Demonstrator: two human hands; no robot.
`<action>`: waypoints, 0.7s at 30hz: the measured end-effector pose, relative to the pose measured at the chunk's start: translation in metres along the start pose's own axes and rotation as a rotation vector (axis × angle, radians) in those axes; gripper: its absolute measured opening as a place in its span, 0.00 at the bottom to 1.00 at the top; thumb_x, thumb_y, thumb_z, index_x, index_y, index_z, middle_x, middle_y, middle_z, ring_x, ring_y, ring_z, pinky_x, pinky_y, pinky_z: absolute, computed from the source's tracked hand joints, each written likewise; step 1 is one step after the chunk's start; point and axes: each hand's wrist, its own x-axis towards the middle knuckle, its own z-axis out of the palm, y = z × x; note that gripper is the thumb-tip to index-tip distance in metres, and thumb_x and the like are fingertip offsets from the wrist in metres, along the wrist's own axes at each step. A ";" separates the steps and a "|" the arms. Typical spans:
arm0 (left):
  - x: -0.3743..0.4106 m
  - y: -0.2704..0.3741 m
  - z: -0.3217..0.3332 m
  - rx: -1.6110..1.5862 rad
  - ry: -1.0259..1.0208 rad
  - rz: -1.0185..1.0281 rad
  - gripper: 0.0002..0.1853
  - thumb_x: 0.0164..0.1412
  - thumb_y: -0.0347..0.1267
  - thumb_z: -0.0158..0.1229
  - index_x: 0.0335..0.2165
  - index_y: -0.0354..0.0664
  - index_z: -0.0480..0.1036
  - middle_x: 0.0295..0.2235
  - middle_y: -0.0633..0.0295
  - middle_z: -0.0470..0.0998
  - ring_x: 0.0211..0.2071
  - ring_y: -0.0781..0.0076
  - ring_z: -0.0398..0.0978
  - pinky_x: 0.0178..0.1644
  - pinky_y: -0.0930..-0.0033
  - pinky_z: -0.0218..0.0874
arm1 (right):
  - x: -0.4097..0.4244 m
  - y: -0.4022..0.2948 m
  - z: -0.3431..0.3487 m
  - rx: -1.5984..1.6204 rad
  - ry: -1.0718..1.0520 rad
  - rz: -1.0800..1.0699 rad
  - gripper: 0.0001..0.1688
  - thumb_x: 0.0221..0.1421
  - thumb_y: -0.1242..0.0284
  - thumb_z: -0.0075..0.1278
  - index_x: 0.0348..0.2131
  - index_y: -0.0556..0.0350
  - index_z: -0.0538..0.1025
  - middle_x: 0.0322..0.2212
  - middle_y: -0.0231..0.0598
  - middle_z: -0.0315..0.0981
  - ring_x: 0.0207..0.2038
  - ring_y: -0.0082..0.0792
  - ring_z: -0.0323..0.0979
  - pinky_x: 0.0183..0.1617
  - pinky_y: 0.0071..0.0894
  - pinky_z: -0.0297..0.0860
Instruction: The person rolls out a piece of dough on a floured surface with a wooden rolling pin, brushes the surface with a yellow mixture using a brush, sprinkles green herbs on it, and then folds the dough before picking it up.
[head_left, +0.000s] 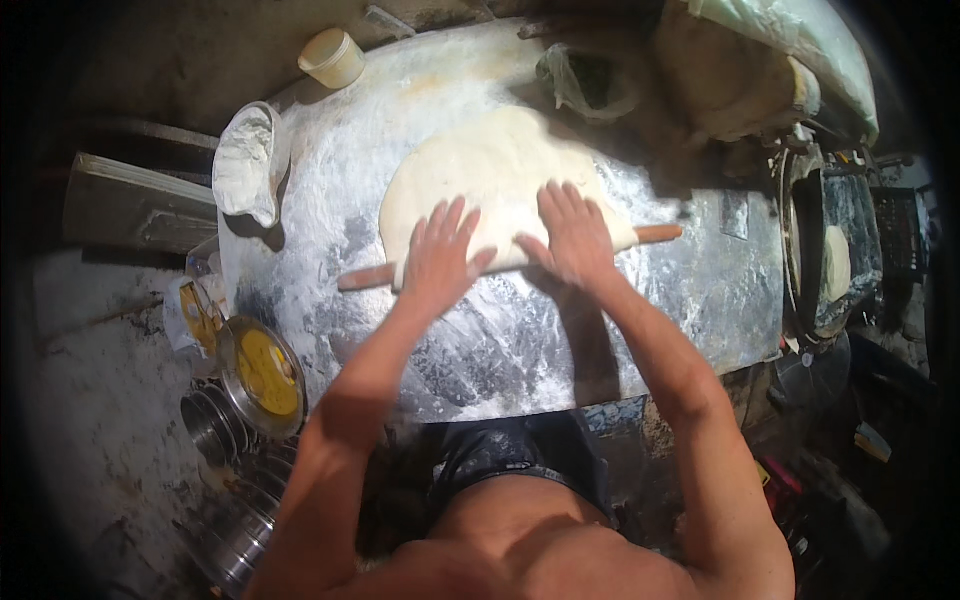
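A large sheet of pale dough (491, 169) lies on a flour-dusted table (480, 367). Its near edge wraps around a wooden rolling pin (660, 234), whose bare ends stick out on both sides. My left hand (444, 251) rests palm down on the wrapped dough, left of the middle, with its fingers spread. On the right half, my right hand (576, 236) presses flat on the same roll, fingers pointing away from me and thumb turned inward. The pin's middle is hidden by dough and hands.
At the table's left edge are a scoop-shaped container of flour (247, 169) and a metal bowl of yellow liquid (268, 375), with stacked steel pots (214, 427) below. A plastic tub (332, 60) stands at the far edge. A clear plastic bag (574, 82) lies at the back right.
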 end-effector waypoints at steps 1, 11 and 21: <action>-0.019 0.007 0.003 0.014 -0.035 -0.006 0.34 0.64 0.49 0.44 0.62 0.42 0.56 0.65 0.51 0.50 0.67 0.52 0.45 0.68 0.48 0.36 | -0.019 -0.003 0.001 0.010 -0.026 -0.010 0.49 0.56 0.40 0.40 0.59 0.63 0.60 0.61 0.52 0.54 0.65 0.51 0.49 0.65 0.50 0.48; -0.052 0.032 0.009 -0.238 0.011 0.149 0.35 0.53 0.42 0.59 0.56 0.37 0.62 0.59 0.51 0.61 0.61 0.52 0.56 0.64 0.48 0.44 | -0.050 -0.046 -0.011 0.214 0.055 -0.120 0.42 0.55 0.51 0.48 0.58 0.62 0.61 0.58 0.52 0.58 0.64 0.49 0.51 0.66 0.53 0.46; -0.031 0.006 0.017 0.036 0.169 -0.128 0.32 0.62 0.48 0.48 0.61 0.49 0.59 0.64 0.58 0.55 0.65 0.53 0.49 0.65 0.36 0.36 | -0.015 -0.052 -0.009 0.027 -0.048 0.064 0.32 0.58 0.57 0.45 0.55 0.60 0.64 0.53 0.49 0.63 0.59 0.48 0.57 0.64 0.58 0.48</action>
